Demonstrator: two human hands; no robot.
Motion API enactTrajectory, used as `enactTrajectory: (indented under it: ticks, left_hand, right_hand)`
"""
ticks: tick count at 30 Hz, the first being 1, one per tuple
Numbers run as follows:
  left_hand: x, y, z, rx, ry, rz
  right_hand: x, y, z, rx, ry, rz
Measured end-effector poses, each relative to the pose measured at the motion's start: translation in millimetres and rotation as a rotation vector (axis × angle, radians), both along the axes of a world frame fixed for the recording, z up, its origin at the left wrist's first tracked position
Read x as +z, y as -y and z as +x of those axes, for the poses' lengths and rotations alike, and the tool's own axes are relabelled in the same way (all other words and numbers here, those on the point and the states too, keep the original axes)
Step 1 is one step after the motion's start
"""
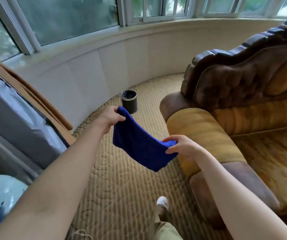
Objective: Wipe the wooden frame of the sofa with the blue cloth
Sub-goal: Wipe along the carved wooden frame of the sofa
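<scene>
A blue cloth [139,141] hangs stretched in the air between my two hands, over the carpet left of the sofa. My left hand [110,116] pinches its far upper corner. My right hand [182,147] pinches its near right edge, close to the sofa's yellow padded armrest [201,134]. The sofa's dark carved wooden frame [226,73] runs along the backrest top at the right, and its brown wooden arm front [172,103] sits beyond my right hand. The cloth touches no part of the frame.
A black cylindrical bin [129,101] stands on the beige patterned carpet [121,179] near the curved white wall under the windows. A grey-covered piece of furniture [17,122] lies along the left. My white shoe [162,202] is below the cloth.
</scene>
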State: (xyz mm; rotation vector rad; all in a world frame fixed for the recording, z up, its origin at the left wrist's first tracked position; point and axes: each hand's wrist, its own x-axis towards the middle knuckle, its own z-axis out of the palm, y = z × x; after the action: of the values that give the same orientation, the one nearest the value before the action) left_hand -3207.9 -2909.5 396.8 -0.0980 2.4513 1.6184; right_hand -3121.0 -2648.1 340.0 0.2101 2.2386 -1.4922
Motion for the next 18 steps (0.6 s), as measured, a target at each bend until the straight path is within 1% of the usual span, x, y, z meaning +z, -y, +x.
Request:
enactTrajectory:
  ticks: [1, 2, 3, 6, 9, 11, 12, 14, 15, 17, 18]
  left_hand:
    - [-3, -2, -18, 0.018, -0.007, -0.020]
    - [-5, -4, -37, 0.042, -0.012, -0.039]
    - [-7, -7, -55, 0.063, -0.012, -0.049]
    - [-7, -18, -112, 0.125, 0.001, -0.006]
    - [-8, -33, -172, 0.211, -0.005, 0.013]
    - [-11, -41, -212, 0.272, -0.053, 0.012]
    - [-13, -46, -231, 0.310, -0.078, 0.011]
    - [-16, -56, -266, 0.396, -0.096, -0.005]
    - [-17, -61, -283, 0.447, -0.077, 0.029]
    - [-15, -74, -315, 0.541, 0.005, 0.201]
    - [-14, -80, -331, 0.563, 0.036, 0.289]
  right_hand:
    - [-1, -1, -20, -0.001, -0.047, 0.137]
    - [-3, -4, -41, -0.029, -0.094, 0.232]
    - [-4, -9, -62, -0.063, -0.124, 0.284]
    - [-4, -29, -129, -0.135, -0.138, 0.349]
    - [5, -50, -191, -0.235, -0.235, 0.357]
    - [20, -57, -226, -0.252, -0.286, 0.213]
    - [28, -58, -242, -0.246, -0.273, 0.128]
    - [43, -58, -275, -0.252, -0.184, -0.010]
    - [47, -58, -292, -0.283, -0.096, -0.086]
    - [45, -56, -324, -0.316, 0.082, -0.236]
    - [42, -54, -340, -0.298, 0.144, -0.265]
